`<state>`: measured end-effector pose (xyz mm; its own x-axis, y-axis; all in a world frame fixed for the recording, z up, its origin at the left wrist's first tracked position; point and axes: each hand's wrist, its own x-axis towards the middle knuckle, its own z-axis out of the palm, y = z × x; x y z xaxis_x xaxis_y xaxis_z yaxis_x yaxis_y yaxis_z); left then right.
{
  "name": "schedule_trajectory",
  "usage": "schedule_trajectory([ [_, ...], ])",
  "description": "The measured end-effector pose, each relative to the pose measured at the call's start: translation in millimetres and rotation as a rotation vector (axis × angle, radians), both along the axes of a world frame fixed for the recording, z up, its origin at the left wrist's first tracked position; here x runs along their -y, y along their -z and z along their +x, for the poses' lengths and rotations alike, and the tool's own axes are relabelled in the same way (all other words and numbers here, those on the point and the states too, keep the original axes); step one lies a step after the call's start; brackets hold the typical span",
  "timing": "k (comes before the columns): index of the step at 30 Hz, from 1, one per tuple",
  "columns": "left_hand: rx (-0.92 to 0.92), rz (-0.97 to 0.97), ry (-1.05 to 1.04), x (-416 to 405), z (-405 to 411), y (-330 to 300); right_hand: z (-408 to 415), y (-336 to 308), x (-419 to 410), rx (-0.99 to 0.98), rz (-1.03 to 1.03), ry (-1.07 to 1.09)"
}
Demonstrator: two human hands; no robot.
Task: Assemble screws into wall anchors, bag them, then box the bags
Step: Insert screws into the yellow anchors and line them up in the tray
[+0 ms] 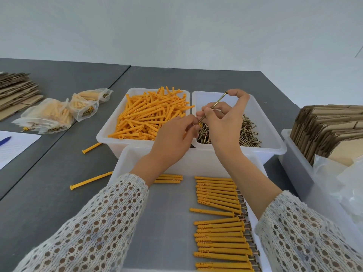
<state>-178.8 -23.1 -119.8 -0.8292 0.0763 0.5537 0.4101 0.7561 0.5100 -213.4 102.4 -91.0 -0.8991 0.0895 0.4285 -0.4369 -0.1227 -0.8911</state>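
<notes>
meeting above bins' shared edge: hands (198, 126)

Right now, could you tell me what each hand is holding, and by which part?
The right hand pinches a long screw at its head and mid-shaft. The left hand grips an orange anchor near its open end, mostly hidden.

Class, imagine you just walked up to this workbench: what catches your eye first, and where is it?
The heap of orange wall anchors in the white tub at centre stands out first. Just right of it, the right hand holds a long screw above the tub of screws. Nearest the viewer, finished anchors lie in rows in a tray.
</notes>
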Motion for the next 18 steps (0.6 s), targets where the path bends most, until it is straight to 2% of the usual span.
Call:
schedule_trajectory([
  [5, -0.01, 0.077, 0.008, 0.6, -1.7, -0.8, 1.0, -1.3, -2.8, -0.011, -0.024, 0.008],
  [18, -0.007, 0.15, -0.001, -1.2, -1.3, -0.8, 2.9, 3.2, 2.3, -0.097, 0.111, 0.038],
])
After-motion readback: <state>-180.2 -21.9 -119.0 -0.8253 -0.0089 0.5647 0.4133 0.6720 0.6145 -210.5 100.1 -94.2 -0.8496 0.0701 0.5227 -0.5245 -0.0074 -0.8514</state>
